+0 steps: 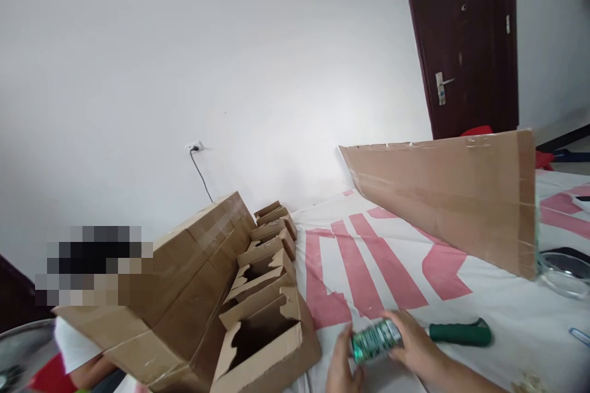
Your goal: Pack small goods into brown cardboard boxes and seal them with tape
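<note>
A small shiny green cylinder, like a roll or can (375, 340), sits between both of my hands low in the picture. My left hand (340, 363) touches its left end with the fingers curled up. My right hand (415, 347) wraps over its right end and top. Just to the right lies a tool with a green handle (458, 334) on the white cloth with pink letters (369, 264).
A row of small open cardboard boxes (265, 295) stands left of my hands, beside a large carton flap (184, 270). A big cardboard flap (452, 196) rises at the right. A glass dish (565, 270) sits at the right edge. Another person's arm (87, 371) shows at bottom left. A dark door (465, 43) stands behind.
</note>
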`<move>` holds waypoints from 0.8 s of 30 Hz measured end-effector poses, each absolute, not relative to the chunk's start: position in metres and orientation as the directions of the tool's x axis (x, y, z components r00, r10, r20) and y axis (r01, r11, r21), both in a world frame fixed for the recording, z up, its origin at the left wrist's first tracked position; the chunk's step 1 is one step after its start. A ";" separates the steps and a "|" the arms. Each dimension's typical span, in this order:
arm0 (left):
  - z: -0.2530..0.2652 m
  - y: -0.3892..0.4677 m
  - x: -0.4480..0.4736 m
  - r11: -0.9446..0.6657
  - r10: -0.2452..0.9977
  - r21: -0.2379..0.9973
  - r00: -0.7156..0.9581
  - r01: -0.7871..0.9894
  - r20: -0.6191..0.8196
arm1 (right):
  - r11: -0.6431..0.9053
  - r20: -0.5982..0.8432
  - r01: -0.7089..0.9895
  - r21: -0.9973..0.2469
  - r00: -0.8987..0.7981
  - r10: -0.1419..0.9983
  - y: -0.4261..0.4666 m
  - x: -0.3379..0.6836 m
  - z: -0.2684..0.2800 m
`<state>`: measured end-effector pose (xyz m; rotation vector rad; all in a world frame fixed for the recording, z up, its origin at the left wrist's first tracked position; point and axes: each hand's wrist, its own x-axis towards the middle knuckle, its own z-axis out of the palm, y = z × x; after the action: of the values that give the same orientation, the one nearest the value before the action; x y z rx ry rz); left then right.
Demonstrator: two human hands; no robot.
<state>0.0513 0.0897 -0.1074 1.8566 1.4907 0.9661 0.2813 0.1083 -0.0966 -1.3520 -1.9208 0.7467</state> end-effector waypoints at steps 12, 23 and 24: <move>-0.107 0.195 0.052 -0.144 0.960 0.781 -0.107 0.607 0.260 | 0.334 0.305 0.668 -0.665 -0.166 0.938 0.207 0.243 -0.102; -0.104 0.127 0.058 -0.318 0.902 0.435 0.126 0.842 0.414 | 0.396 0.353 0.725 -0.564 -0.222 0.909 0.208 0.245 -0.112; -0.102 0.115 0.051 -0.373 0.870 0.314 0.212 0.873 0.445 | 0.396 0.352 0.729 -0.558 -0.225 0.909 0.210 0.245 -0.114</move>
<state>0.0507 0.1153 -0.1020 2.4494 1.7616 0.8932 0.2453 0.2096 -0.1140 -1.3946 -2.0202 0.3636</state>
